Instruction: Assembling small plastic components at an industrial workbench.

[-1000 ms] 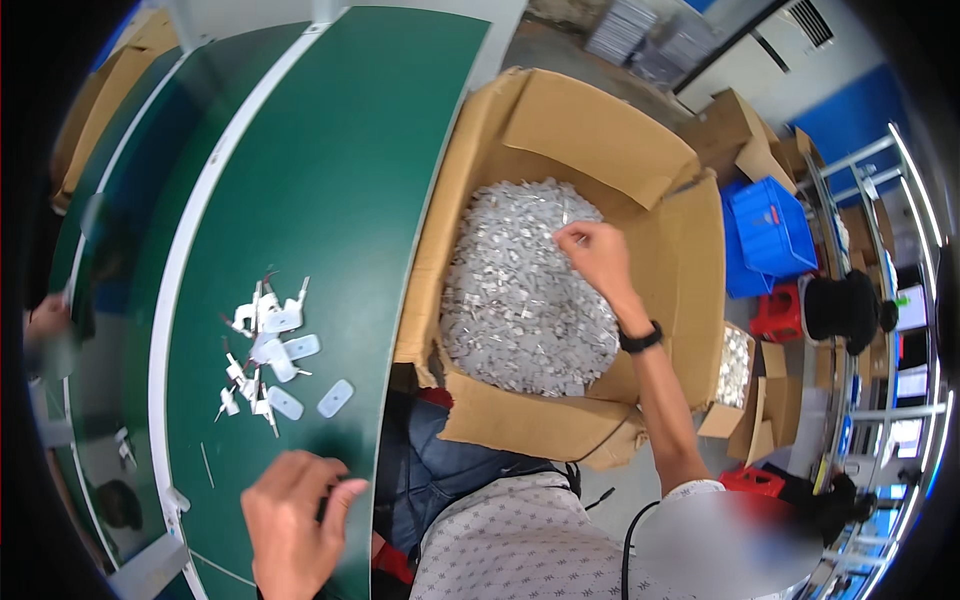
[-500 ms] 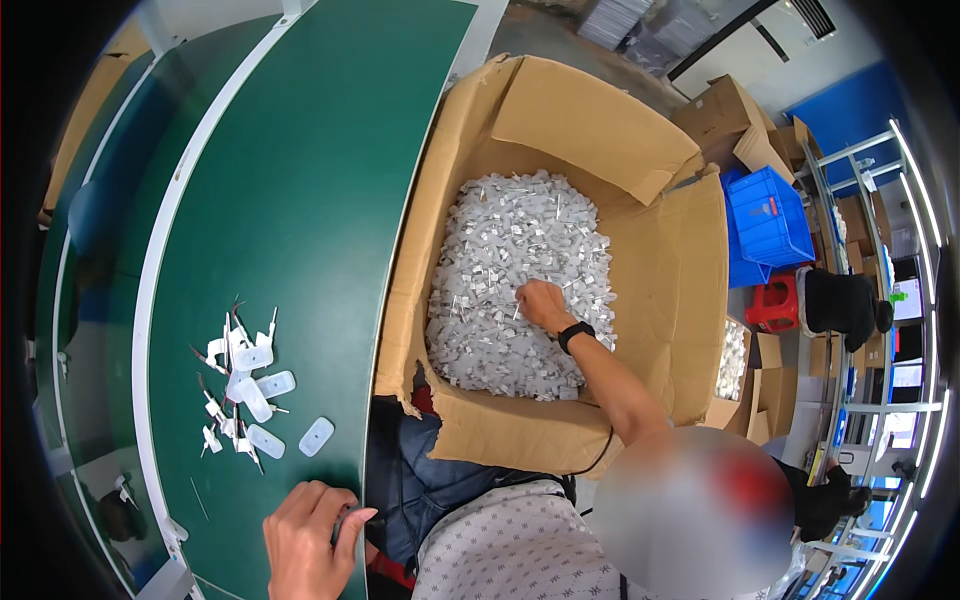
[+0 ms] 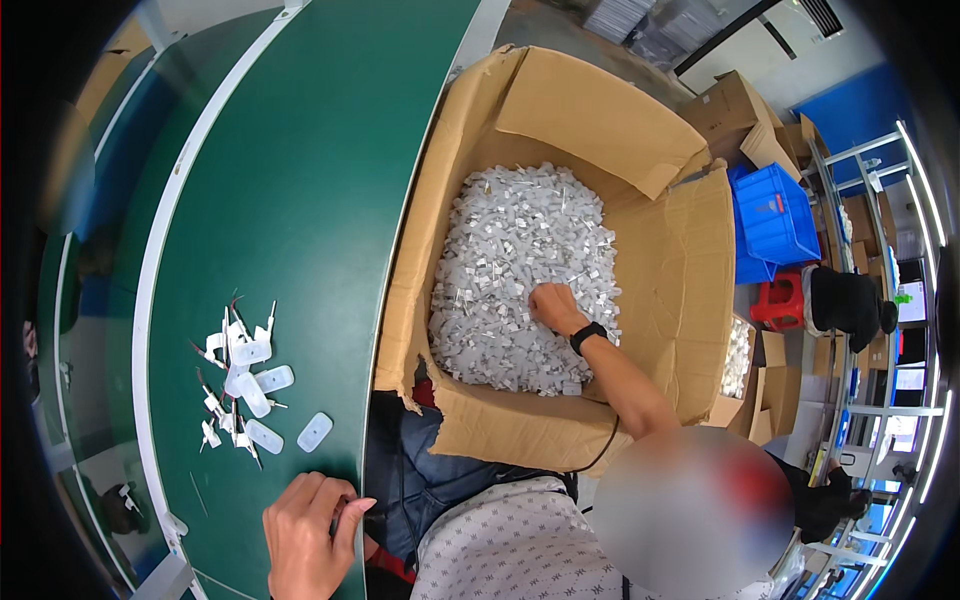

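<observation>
My right hand (image 3: 556, 308), with a black band on its wrist, reaches into a big cardboard box (image 3: 690, 280). Its fingers are curled down at a heap of small white plastic parts (image 3: 500, 250); what they grip is hidden. By the near right edge of the green table (image 3: 280, 170), my left hand (image 3: 312, 535) is closed, thumb against bent fingers, and anything inside cannot be made out. Beyond it lie several flat, pale, rounded plastic pieces (image 3: 315, 432), one apart from the others. Mixed with them is a cluster of white connectors (image 3: 225, 405) with thin dark and red leads.
A white rail (image 3: 150, 260) runs along the table's left side. Right of the box are stacked blue crates (image 3: 775, 215), a red stool (image 3: 778, 300) and another carton of white parts (image 3: 737, 360). A person in black (image 3: 840, 300) is farther right.
My right hand has shifted slightly to the right over the heap of white parts. My left hand stays almost in place, still closed. The view has tilted a little.
</observation>
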Demonstrator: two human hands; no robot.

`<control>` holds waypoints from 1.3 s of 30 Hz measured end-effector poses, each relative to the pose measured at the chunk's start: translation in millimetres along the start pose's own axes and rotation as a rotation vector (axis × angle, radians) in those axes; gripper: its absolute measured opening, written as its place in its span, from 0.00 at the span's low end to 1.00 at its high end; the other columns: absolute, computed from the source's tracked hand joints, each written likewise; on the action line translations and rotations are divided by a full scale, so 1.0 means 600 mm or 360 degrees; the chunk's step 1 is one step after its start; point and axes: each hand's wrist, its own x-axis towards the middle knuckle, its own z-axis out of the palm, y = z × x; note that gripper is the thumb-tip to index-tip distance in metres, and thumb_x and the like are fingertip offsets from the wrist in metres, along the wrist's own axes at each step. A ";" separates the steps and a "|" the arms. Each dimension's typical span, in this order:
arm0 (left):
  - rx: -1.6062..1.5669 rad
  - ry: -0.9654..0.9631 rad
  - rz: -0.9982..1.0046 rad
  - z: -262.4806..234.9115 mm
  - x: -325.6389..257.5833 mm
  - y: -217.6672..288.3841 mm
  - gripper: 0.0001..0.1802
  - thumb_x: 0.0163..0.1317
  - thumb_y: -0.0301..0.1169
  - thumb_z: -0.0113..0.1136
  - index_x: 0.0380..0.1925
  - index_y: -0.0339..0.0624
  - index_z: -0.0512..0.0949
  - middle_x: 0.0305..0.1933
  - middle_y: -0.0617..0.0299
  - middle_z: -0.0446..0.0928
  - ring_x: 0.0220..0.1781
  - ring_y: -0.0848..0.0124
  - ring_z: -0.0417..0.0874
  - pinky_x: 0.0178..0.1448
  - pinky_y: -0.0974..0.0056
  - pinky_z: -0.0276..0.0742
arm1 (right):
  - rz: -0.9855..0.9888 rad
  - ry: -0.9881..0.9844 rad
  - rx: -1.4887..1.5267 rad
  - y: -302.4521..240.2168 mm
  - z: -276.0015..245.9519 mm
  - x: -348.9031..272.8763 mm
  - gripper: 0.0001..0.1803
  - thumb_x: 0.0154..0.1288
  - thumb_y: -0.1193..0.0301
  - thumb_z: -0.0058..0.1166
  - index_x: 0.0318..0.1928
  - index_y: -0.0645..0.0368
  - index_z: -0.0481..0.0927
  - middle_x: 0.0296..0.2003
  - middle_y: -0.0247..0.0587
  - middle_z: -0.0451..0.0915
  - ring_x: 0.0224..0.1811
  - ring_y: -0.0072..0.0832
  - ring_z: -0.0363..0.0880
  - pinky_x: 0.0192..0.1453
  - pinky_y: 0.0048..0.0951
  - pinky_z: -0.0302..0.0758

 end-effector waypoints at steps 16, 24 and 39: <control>-0.1076 0.0352 0.0191 0.009 0.047 0.081 0.24 0.56 0.18 0.71 0.55 0.31 0.79 0.49 0.51 0.82 0.43 0.68 0.85 0.41 0.69 0.83 | -0.0919 0.0329 0.2236 -0.358 -0.421 -0.234 0.06 0.62 0.80 0.68 0.39 0.63 0.84 0.38 0.37 0.82 0.28 0.16 0.78 0.32 0.19 0.72; -0.1462 0.0698 0.0042 0.013 0.044 0.077 0.13 0.60 0.20 0.72 0.45 0.33 0.83 0.46 0.57 0.82 0.44 0.74 0.85 0.38 0.72 0.82 | -0.0990 0.0568 0.2117 -0.449 -0.417 -0.260 0.08 0.60 0.80 0.68 0.39 0.63 0.84 0.36 0.38 0.83 0.24 0.15 0.77 0.29 0.19 0.69; -0.0511 0.0981 0.0434 -0.012 0.030 0.046 0.08 0.52 0.19 0.74 0.32 0.37 0.86 0.31 0.60 0.85 0.31 0.68 0.79 0.31 0.68 0.73 | -0.1189 0.0603 0.1770 -0.445 -0.469 -0.265 0.23 0.53 0.74 0.77 0.52 0.60 0.87 0.42 0.42 0.83 0.26 0.17 0.81 0.39 0.22 0.75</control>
